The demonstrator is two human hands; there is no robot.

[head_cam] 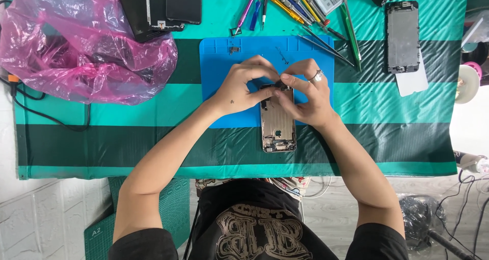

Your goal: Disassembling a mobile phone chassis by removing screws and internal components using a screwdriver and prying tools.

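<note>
Head view: both hands, left hand (239,89) and right hand (308,94), pinch a small part atop the opened phone (278,125), whose length runs back from the fingertips toward the body.

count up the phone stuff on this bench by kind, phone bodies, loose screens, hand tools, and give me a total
Opened phone bodies: 2, one under both hands, one at far right
Loose dark screens: about 2
Hand tools: roughly 10, overlapping, so not exact
Total: about 14

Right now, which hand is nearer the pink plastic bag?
Left. The left hand works at the top of the opened phone, on the side toward the pink plastic bag; the right hand is beyond it, farther away.
</note>
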